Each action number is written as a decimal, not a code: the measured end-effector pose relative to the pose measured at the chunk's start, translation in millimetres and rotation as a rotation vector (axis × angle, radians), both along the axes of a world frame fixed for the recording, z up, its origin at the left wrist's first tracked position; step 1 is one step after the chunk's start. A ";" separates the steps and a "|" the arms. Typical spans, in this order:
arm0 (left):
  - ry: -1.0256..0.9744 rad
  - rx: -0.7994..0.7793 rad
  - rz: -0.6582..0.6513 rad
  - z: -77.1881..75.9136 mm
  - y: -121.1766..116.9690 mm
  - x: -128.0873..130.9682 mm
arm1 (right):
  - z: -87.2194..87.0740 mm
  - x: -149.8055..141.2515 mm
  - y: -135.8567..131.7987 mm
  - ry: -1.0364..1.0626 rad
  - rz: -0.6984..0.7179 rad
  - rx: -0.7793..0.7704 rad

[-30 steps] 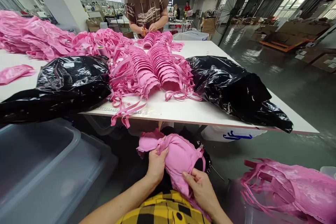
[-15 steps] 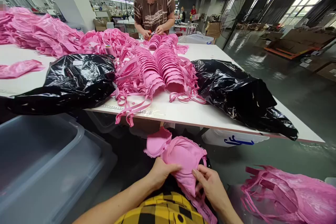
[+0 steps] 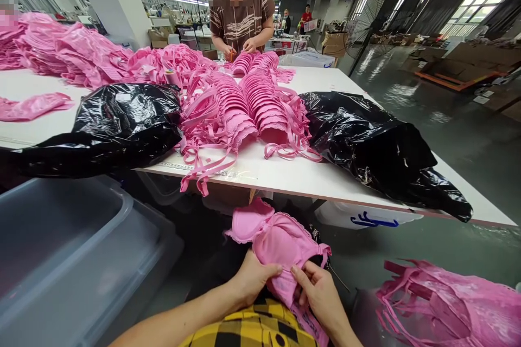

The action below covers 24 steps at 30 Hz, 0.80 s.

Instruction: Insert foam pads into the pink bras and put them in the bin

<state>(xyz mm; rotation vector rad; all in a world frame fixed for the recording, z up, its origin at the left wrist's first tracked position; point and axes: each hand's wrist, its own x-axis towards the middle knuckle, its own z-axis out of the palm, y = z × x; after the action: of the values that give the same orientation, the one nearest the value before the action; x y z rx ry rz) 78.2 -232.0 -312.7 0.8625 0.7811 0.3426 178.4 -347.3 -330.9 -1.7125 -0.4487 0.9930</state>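
Note:
A pink bra (image 3: 280, 238) with lace-edged cups lies across my lap, held up between both hands. My left hand (image 3: 257, 277) grips its lower edge, thumb on top of the cup and fingers hidden beneath. Close beside that thumb, my right hand (image 3: 319, 288) pinches the band under the same cup, its other fingers curled behind the fabric. The second cup tilts away at the upper left. Beyond my hands, nested rows of pink bras (image 3: 266, 100) stand on the white table (image 3: 285, 173), with straps hanging over its front edge.
Black plastic bags (image 3: 126, 119) lie on the table either side of the rows. Clear plastic bins (image 3: 81, 260) stand at my left; more pink bras (image 3: 456, 303) lie at my right. Across the table a person (image 3: 242, 16) handles bras with an orange-handled tool.
My right hand has slid left along the bra's lower edge, closer to my left thumb. The cup has shifted a little. Across the table, the person's hands have moved slightly.

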 end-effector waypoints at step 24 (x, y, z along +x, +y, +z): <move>-0.120 -0.128 0.176 -5.3 4.0 6.5 | 10.1 2.3 13.0 -0.309 -0.217 0.154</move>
<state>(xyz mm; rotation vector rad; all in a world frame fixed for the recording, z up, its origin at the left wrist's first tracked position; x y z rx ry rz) 84.6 -227.9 -318.0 0.6484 0.7605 0.4900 180.7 -334.3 -320.9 -1.7370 -0.5114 0.5262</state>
